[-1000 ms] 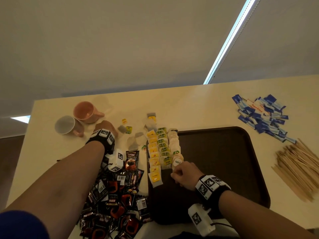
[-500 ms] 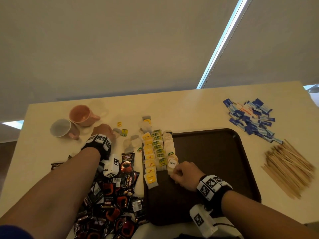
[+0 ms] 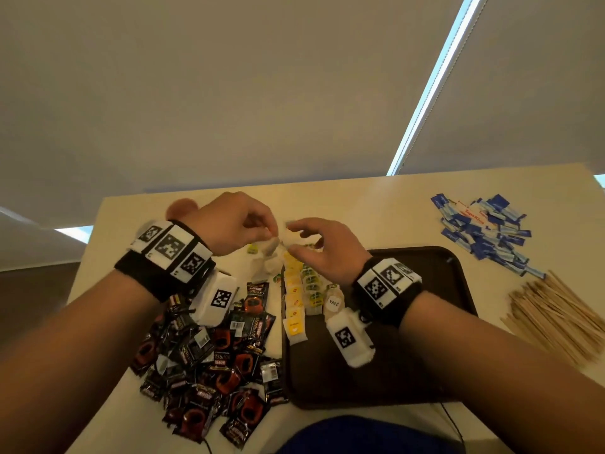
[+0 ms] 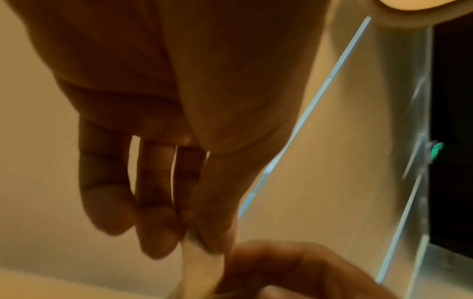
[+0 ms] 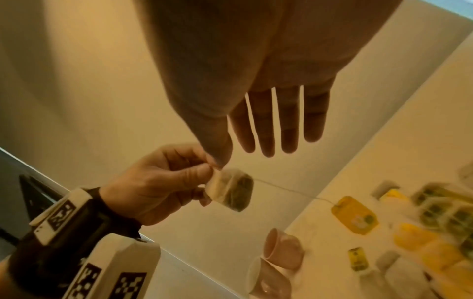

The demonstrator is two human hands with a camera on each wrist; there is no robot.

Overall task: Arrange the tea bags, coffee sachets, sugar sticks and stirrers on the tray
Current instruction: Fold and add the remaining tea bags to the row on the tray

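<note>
Both hands are raised above the table and meet over its far middle. My left hand (image 3: 265, 229) pinches a white tea bag (image 3: 284, 236) by its top corner. In the right wrist view the tea bag (image 5: 230, 190) hangs from those fingers, its string running to a yellow tag (image 5: 354, 215). My right hand (image 3: 294, 237) has straight fingers (image 5: 266, 129), and its thumb tip touches the bag's corner. Rows of tea bags (image 3: 301, 290) line the left side of the dark brown tray (image 3: 425, 322).
Black coffee sachets (image 3: 212, 362) lie heaped left of the tray. Blue sugar sticks (image 3: 484, 234) and wooden stirrers (image 3: 556, 316) lie to its right. Loose tea bags (image 3: 265, 267) sit beyond the tray's corner. Two mugs (image 5: 284, 248) lie at the far left.
My left hand has risen from the table near the mugs with a tea bag. My right hand has left the row on the tray and come up to meet it.
</note>
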